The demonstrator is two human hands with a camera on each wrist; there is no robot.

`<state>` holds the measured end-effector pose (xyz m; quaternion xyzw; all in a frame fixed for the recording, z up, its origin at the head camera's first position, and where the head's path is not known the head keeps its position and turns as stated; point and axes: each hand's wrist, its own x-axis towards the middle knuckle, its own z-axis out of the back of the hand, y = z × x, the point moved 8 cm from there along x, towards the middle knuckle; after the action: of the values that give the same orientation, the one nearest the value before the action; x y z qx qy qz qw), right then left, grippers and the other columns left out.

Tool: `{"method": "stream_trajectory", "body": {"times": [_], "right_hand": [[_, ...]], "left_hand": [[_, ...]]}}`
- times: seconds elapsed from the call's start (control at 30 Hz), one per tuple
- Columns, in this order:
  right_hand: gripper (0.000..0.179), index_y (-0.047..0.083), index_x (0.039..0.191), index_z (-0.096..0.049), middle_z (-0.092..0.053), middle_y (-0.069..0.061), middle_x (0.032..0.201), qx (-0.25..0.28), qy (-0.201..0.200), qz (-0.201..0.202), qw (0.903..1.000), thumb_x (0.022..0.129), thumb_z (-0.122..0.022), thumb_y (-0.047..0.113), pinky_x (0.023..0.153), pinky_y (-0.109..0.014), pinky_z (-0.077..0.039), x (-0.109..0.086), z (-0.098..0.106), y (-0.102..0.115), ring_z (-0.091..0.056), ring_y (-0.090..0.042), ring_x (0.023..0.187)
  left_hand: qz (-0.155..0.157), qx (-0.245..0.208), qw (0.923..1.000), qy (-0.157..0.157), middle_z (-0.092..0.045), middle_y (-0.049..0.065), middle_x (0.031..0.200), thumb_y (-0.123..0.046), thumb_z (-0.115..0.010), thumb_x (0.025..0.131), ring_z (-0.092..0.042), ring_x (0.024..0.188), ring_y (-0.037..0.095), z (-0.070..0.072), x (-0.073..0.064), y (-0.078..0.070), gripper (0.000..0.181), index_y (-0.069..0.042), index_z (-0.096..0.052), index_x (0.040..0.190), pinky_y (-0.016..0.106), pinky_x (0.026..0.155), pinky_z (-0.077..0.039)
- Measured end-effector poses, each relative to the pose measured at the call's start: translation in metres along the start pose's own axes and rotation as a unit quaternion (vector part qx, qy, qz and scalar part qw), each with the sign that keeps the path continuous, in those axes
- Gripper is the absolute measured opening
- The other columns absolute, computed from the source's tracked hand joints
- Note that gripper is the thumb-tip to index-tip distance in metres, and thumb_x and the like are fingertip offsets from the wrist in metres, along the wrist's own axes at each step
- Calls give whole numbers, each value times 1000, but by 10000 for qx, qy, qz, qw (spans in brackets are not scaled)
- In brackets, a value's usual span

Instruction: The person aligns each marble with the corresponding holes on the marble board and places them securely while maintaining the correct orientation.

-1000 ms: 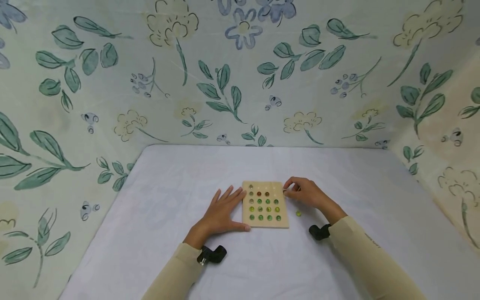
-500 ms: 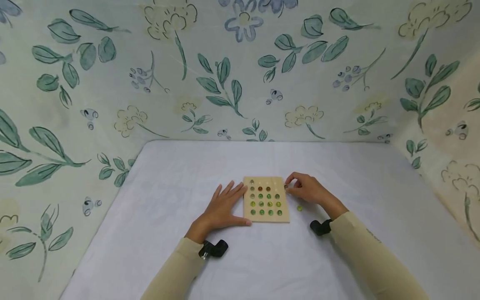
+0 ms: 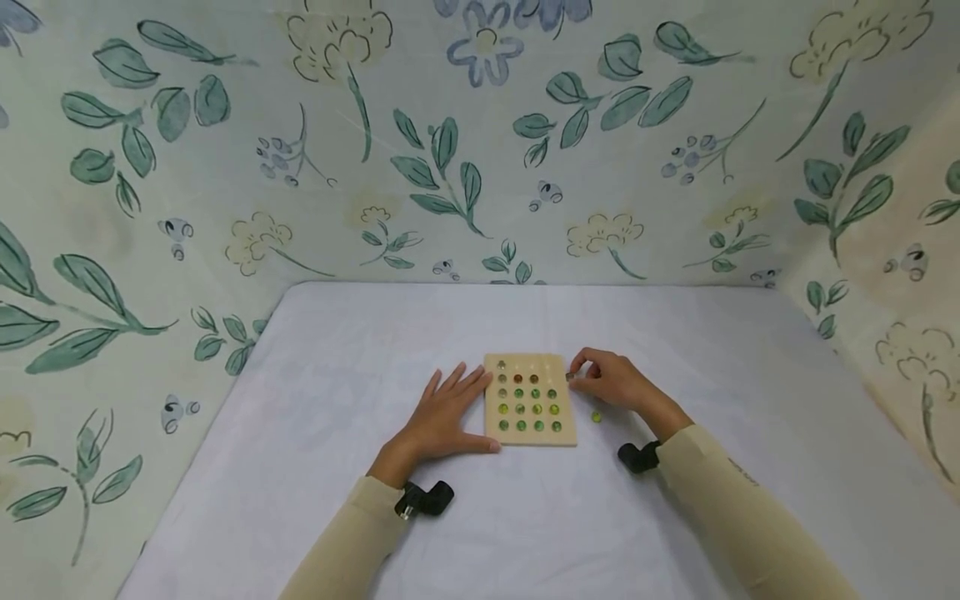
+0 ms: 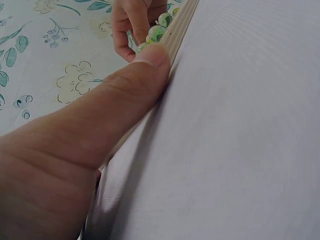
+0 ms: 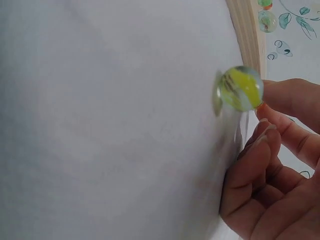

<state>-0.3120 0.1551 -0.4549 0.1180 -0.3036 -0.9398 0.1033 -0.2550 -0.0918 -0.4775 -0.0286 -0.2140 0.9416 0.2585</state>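
Observation:
A square wooden board (image 3: 529, 361) lies on the white cloth, with rows of glass marbles sitting in its hollows, mostly green and yellow-green, plus two reddish-brown ones. My left hand (image 3: 444, 423) is spread along the board's left side; its fingertips touch that edge and the thumb lies at the front corner. Just past the right edge, my right hand (image 3: 611, 382) pinches a small dark marble (image 3: 571, 377) between thumb and index finger. Fingers hide most of it in the right wrist view, where only an orange bit shows. A loose yellow-green marble (image 5: 241, 89) lies on the cloth near that hand.
The white cloth (image 3: 360, 342) covers the table, with a floral backdrop (image 3: 465, 167) behind and at both sides. Black wrist cameras sit below the left hand (image 3: 427, 498) and the right hand (image 3: 639, 457).
The head view has tilted slightly, so everything appears a little higher. Both hands stay in nearly the same places, and the right one keeps its pinch on the marble.

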Motion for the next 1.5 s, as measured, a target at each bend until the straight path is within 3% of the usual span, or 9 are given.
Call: {"method": "stream_trajectory", "body": {"times": [0.4, 0.67, 1.2, 1.5], "right_hand": [[16, 13, 100, -62, -52, -5, 73, -13, 47, 38, 10000, 89, -70, 20, 57, -29, -37, -2, -4, 2, -47, -18, 63], [13, 14, 99, -62, -52, -5, 73, -33, 28, -144, 9999, 89, -69, 19, 56, -29, -38, 0, -7, -1, -47, -19, 63], [14, 14, 99, -63, -53, -5, 74, -39, 0, 111, 9999, 90, -68, 23, 56, -29, -38, 2, -3, 5, -48, -19, 65], [14, 14, 99, -62, -55, -5, 77, 12, -35, 7, 10000, 91, -66, 25, 57, -29, -40, 4, -5, 4, -49, -19, 68]], "left_hand": [[-77, -68, 9999, -62, -21, -1, 159, -77, -66, 68, -7, 148, 24, -1, -2, 0, 111, -21, -24, 155, 52, 117, 2], [-51, -76, 9999, -58, -20, -2, 160, -77, -65, 69, -5, 148, 23, -2, -1, 1, 111, -22, -23, 155, 50, 117, 3], [-50, -54, 9999, -77, -21, -1, 159, -77, -65, 68, -6, 148, 24, 0, -2, 3, 111, -21, -24, 155, 52, 117, 2], [-114, -76, 9999, -98, -21, -1, 159, -76, -66, 68, -6, 148, 24, -1, -2, 2, 111, -21, -24, 155, 51, 117, 3]]}}
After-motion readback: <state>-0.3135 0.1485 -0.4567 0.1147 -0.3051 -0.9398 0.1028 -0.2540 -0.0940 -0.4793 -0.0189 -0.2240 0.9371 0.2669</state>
